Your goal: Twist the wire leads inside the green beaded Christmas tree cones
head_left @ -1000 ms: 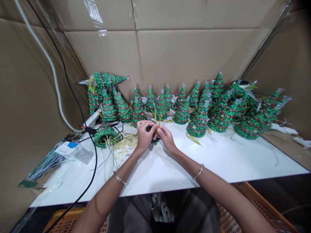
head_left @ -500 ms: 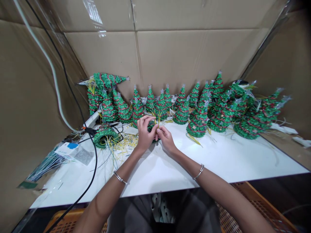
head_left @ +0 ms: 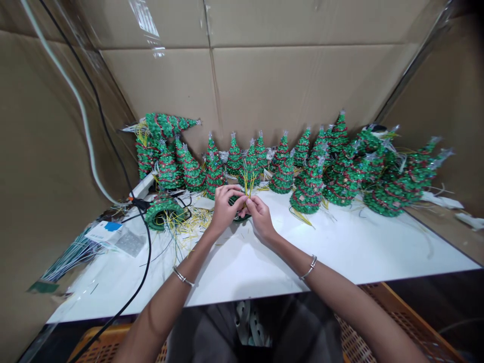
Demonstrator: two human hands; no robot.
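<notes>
A bundle of thin yellow wires point(head_left: 248, 184) stands up between my hands, its loose ends fanned at the top. My left hand point(head_left: 226, 207) is closed around the bundle from the left, thumb and fingers pinching it. From the right, my right hand point(head_left: 259, 215) pinches the same wires low down, its fingertips touching those of the left. Beneath and behind the hands lies a dark green tree piece point(head_left: 237, 200), mostly hidden by the fingers. Just beyond, small green Christmas trees with red garlands, such as this tree point(head_left: 283, 176), stand on the white table point(head_left: 302, 247).
Wire clippings point(head_left: 196, 222) are scattered left of my hands, beside a tipped tree showing its hollow base point(head_left: 164, 214). A black cable point(head_left: 148, 252) crosses the table's left side. Bundled wires point(head_left: 70, 254) lie at the far left. Cardboard walls point(head_left: 302, 85) enclose the table; orange crates point(head_left: 401, 312) sit below.
My left fingers have come down and closed in on the wires. The yellow wires now stand in a tighter, more upright bunch. My right hand has barely moved.
</notes>
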